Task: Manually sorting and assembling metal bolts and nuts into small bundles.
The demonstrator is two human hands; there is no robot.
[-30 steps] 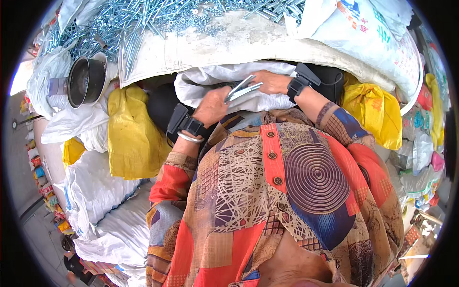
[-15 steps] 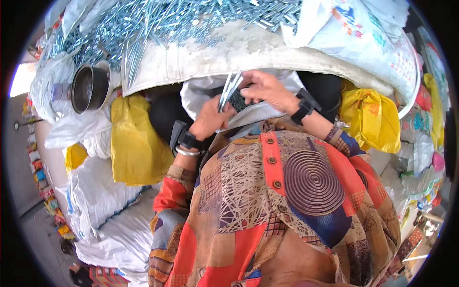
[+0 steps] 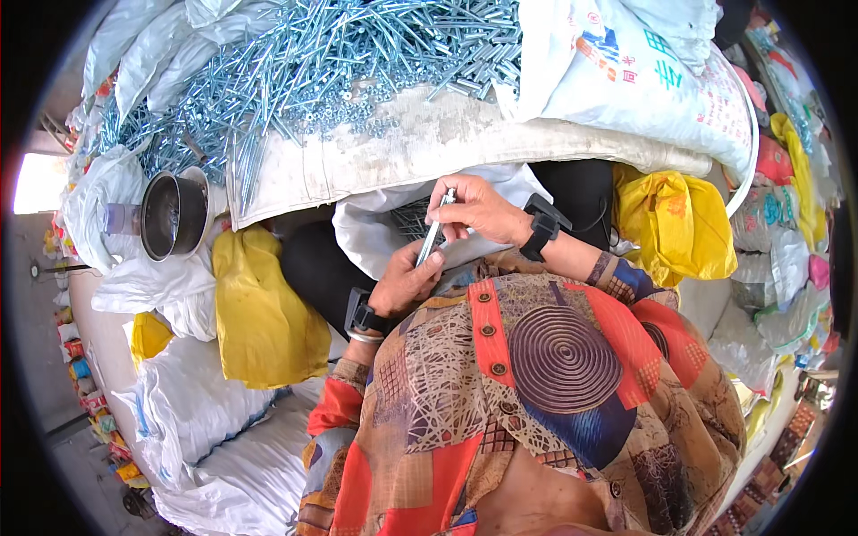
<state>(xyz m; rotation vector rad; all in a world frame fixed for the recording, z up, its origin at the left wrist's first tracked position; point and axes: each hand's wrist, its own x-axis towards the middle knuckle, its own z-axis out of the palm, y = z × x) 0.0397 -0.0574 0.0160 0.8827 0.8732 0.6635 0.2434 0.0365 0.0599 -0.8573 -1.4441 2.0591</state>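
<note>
Between my two hands is a slim silvery metal bolt (image 3: 431,241), slanting up to the right; whether it is one piece or a few together I cannot tell. Its lower end sits in the closed fingers of my left hand (image 3: 404,284). My right hand (image 3: 481,214) pinches the upper part with thumb and fingers. Just beyond them a white sack (image 3: 357,234) gapes in my lap, with greyish metal pieces (image 3: 411,219) inside, partly hidden by my hands. Ahead, a large heap of long bolts, nuts and short sleeves (image 3: 357,54) covers a pale cloth-topped surface (image 3: 429,125).
A dark metal pot (image 3: 172,214) stands left of the heap. Yellow bags (image 3: 264,313) hang at both sides of my legs. A stuffed white printed sack (image 3: 643,80) lies at the far right. More white sacks (image 3: 201,384) lie at lower left.
My right hand, earlier loosely open beside the fanned metal pieces in my left hand, has closed on the bolt. The pieces no longer fan out. The whole view has shifted slightly.
</note>
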